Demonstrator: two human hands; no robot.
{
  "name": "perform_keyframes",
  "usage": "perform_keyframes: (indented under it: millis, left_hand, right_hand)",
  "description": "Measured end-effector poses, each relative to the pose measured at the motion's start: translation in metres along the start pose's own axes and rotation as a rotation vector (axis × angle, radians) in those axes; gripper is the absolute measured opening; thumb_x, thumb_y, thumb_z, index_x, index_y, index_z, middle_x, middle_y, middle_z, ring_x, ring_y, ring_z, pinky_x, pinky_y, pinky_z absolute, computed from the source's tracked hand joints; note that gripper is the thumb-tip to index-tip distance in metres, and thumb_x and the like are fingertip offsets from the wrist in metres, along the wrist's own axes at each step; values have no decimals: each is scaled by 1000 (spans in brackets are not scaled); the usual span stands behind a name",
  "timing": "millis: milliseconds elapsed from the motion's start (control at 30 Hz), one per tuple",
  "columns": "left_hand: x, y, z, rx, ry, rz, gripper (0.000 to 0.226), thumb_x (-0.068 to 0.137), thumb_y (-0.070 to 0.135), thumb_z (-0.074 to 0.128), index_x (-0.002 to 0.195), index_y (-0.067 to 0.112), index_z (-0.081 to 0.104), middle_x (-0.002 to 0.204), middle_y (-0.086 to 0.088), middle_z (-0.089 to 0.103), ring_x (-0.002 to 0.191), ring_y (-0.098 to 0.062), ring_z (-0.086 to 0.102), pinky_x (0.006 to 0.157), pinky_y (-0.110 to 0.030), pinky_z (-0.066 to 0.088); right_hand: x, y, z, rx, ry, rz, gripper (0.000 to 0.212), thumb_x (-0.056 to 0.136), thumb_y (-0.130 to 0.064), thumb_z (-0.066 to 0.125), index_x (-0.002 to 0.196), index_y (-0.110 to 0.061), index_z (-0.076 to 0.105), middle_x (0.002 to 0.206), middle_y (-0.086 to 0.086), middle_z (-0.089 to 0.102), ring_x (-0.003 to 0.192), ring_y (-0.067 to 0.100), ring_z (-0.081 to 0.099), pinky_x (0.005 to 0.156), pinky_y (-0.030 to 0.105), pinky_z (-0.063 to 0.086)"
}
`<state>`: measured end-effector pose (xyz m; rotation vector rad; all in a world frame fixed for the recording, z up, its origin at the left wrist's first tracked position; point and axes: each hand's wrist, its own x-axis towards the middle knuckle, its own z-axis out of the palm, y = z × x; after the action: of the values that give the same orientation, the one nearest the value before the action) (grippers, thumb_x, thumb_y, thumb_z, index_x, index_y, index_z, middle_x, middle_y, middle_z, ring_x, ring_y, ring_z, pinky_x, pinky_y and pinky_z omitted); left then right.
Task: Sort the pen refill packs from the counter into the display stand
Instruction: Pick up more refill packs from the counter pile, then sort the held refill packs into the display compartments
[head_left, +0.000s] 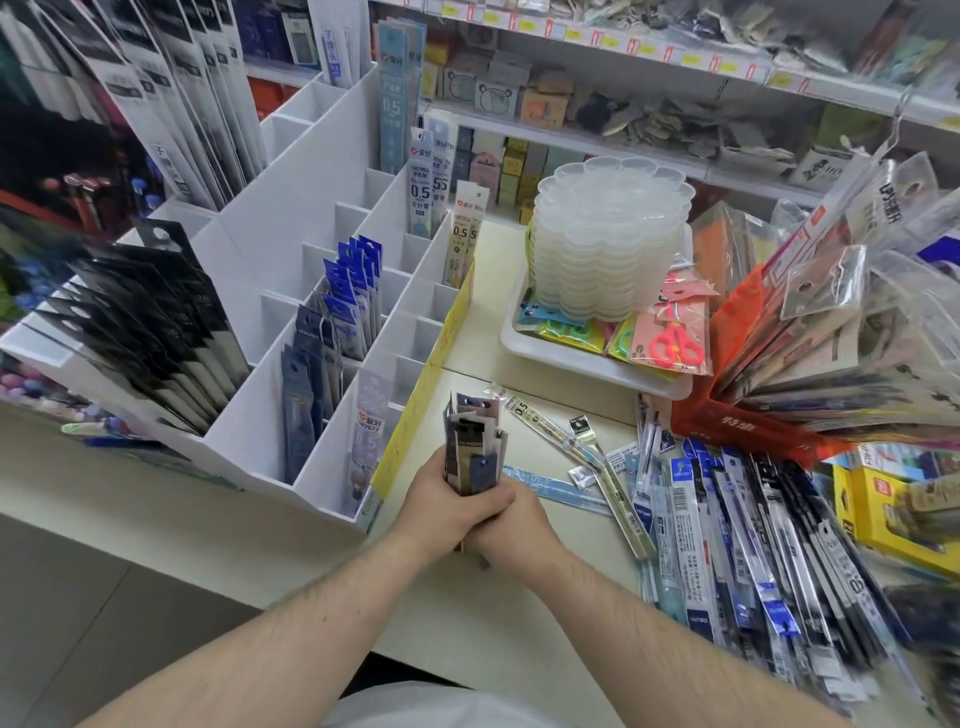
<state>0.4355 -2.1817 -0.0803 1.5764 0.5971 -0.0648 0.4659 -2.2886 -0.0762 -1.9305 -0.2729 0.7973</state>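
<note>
Far left: black refill packs fanned upright in the outermost slot of the white display stand, taller black-and-white packs leaning in the raised tier behind. Next over, blue refill packs standing in a middle column, stepped back through several compartments. Beside them, one pale lilac 0.5 pack upright in a front slot. Further back along the stand's right edge, cream 0.5 packs and light blue packs in the higher slots.

Centre, just in front of the stand's near corner: left hand and right hand pressed together, fingers of both curled tight round a bundle of mixed refill packs, held upright above the pale counter, tops poking up above the knuckles. Lower ends of the bundle showing below the hands.

Right of the hands: loose packs on the counter, a light blue one lying flat, clear 0.5 ones angled across it. Behind these, white tray with carded pink scissors and a stack of clear scalloped palettes. Further right, a wide heap of blue and black refill packs spread on the counter, an orange box of bagged goods behind it, yellow box at the far right edge.
</note>
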Motion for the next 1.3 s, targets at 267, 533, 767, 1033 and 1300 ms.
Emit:
perform_keyframes:
  millis: [267,533,767,1033,1300]
  left_hand:
    - [11,53,-16,0,126,-30,21,75,10,81,89,11,65,75,-4,74,70,-17,68,76,-35,55]
    - [-7,92,-18,-300,10,-168,22,82,11,77,98,1,66,68,-9,71,66,-21,69,71,-33,56]
    - [-17,107,-20,-351,-36,-174,12,83,18,76,79,8,70,71,-7,72,64,-20,67,69,-33,54]
    - [-39,109,-31,-376,-129,-93,29,86,1,69,115,8,68,101,-12,76,93,-27,73,83,-42,58]
    - [-63,104,-51,-345,71,-54,39,80,4,75,118,9,65,104,-17,74,99,-36,71,90,-55,56]
  right_hand:
    - [3,8,-48,-270,27,102,66,78,-26,76,139,-20,51,134,-3,54,120,13,51,98,24,41]
    - [6,-23,-97,48,296,184,39,84,0,65,121,-13,63,119,3,66,95,17,61,73,28,47]
    - [-39,-93,-70,-43,162,-90,37,71,-30,84,100,-28,61,76,-8,54,58,4,45,54,19,39]
    - [-45,-109,-63,-4,75,-133,12,84,-23,77,92,-30,71,79,9,71,72,26,65,71,35,57]
    - [-49,-119,-57,175,8,-145,12,97,-13,62,86,-11,66,65,12,63,49,15,48,47,24,38]
